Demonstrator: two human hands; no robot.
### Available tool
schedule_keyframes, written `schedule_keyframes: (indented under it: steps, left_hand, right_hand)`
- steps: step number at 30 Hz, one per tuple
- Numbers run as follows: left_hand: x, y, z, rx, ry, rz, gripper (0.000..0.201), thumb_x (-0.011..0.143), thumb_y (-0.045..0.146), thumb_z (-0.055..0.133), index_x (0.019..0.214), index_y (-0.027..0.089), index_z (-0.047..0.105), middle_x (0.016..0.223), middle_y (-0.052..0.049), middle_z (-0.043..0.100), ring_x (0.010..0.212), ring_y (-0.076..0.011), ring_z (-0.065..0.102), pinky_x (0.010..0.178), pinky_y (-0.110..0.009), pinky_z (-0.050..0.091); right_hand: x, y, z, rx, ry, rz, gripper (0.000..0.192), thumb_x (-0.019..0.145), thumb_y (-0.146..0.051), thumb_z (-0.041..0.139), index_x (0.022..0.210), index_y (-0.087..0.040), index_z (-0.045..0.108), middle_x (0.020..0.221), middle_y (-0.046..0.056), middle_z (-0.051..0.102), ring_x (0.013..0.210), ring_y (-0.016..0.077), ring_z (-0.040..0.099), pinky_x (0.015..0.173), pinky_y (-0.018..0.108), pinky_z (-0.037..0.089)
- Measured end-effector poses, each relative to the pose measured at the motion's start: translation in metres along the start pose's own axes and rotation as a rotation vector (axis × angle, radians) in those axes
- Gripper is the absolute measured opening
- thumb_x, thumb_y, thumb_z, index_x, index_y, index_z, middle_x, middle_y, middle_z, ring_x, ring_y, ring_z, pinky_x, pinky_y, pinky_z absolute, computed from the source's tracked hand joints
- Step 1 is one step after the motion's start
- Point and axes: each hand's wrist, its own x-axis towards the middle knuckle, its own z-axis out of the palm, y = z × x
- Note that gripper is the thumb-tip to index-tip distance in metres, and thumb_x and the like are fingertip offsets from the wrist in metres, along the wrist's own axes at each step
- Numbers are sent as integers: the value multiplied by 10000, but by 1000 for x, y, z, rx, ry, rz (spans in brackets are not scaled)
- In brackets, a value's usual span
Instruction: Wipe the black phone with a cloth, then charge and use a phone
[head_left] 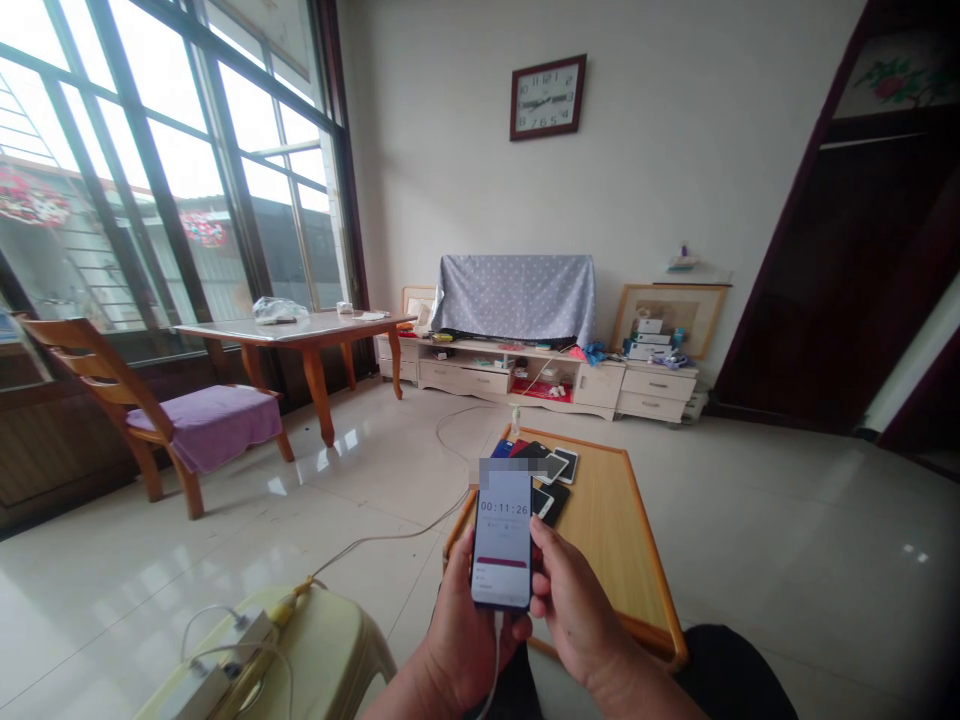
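– Bright in here?
– Very: daylight through tall dark-framed windows (150,170) on the left, glare across the glossy pale tile floor (787,540).
– Against the white wall (675,130)?
– A square clock (547,96) up high, a low cream cabinet (540,378) with a dotted grey cloth (516,296) (draped over something bulky).
– Nearer the windows?
– 1 wooden table (300,330), 1 wooden chair (150,410) with a purple cushion.

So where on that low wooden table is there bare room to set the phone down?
The low wooden table is bare across its near and right parts, from the hands out to the right rim. Its far left corner is crowded with a pile of phones. Both hands, left hand and right hand, hold the phone over the near left edge.
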Motion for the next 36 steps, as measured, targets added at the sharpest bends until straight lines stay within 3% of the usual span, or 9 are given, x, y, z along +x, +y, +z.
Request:
schedule_keyframes:
  steps: [19, 36]
  left_hand:
    - [4, 0, -9, -34, -11, 32, 750, 911, 745, 470, 1301, 126, 636, 853, -120, 750, 654, -175, 661, 524, -231, 455]
    - [4, 3, -9, -24, -23, 25, 748, 918, 751, 440, 1292, 135, 645, 874, -116, 754, 678, -183, 664, 546, -240, 446]
  right_hand:
    - [1, 13, -4, -93, 12, -103, 424, 949, -631, 579, 941, -213, 649, 708, -53, 450, 608, 88, 342, 508, 192, 306]
    - [-1, 15, -6, -78, 26, -70, 358, 944, -567, 621, 1040, -230, 692, 736, -50, 452, 621, 88, 371, 508, 177, 353]
